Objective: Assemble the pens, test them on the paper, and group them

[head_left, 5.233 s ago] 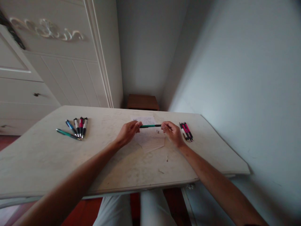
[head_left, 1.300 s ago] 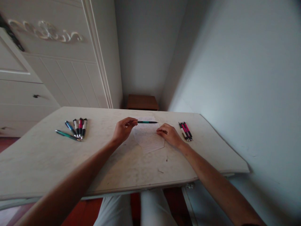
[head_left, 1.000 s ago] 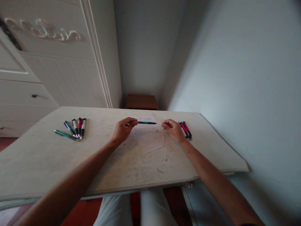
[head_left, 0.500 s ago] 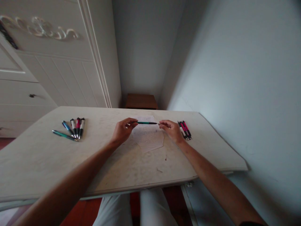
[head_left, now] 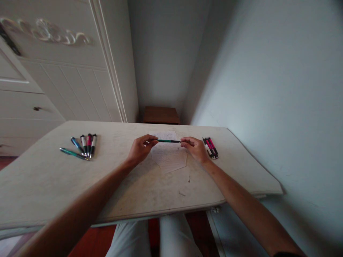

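A green and black pen [head_left: 168, 141] lies level between my two hands, above a sheet of written paper [head_left: 169, 160]. My left hand [head_left: 142, 147] pinches its left end between thumb and fingertips. At the black right end, the fingertips of my right hand [head_left: 193, 147] are closed on the tip, which they mostly hide. Close beside my right hand rest several pens [head_left: 212, 147], pink and white with black parts, in a row. Farther off to the left, several more pens are fanned out, among them a teal one [head_left: 73, 154] and a blue one [head_left: 77, 145].
The worn white table [head_left: 112, 200] has a rounded front edge, with my legs below it. A wall [head_left: 281, 89] closes off the right side and a white cabinet [head_left: 75, 82] stands at the left. Behind the table is a brown wooden box [head_left: 160, 114].
The pen has shifted slightly to the right and down, so its black end now meets my right fingertips. The small pale gap seen there before is gone.
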### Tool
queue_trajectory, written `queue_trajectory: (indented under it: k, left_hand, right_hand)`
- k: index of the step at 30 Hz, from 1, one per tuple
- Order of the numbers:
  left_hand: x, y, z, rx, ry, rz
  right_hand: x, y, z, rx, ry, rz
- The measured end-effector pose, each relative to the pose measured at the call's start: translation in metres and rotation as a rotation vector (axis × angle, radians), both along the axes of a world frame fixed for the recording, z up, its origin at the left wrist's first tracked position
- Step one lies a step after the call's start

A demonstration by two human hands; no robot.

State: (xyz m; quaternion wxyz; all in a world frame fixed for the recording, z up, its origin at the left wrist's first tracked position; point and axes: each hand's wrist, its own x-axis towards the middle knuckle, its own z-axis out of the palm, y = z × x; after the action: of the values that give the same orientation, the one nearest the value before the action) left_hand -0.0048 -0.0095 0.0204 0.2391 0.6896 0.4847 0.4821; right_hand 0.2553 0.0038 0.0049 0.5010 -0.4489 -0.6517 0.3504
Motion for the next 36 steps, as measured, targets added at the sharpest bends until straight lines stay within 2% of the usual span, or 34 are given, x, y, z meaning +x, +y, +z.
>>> queue_trajectory:
  k: [6,17,21,26,29,36]
  left_hand:
    - [0.000,0.001,-0.002,-0.018,-0.029,-0.036]
    - [0.001,0.000,-0.005,0.007,-0.069,-0.184]
    - [0.004,0.001,-0.009,-0.036,-0.046,-0.153]
    - [0.002,0.003,-0.010,-0.058,0.130,-0.103]
    - [0.000,0.003,-0.008,-0.015,0.176,-0.150]
    - [0.000,-0.001,-0.004,0.234,0.102,-0.146]
  right_hand:
    - [0.002,-0.001,0.003,-0.017,0.062,0.008]
    - [-0.005,-0.008,0.009,0.039,-0.014,0.010]
    - [-0.006,-0.009,0.010,0.062,-0.002,-0.005]
    - [-0.004,-0.009,0.011,0.066,0.010,0.001]
    - [-0.004,-0.009,0.010,0.071,0.011,-0.003]
    - [-0.005,-0.010,0.011,0.084,0.001,-0.018]
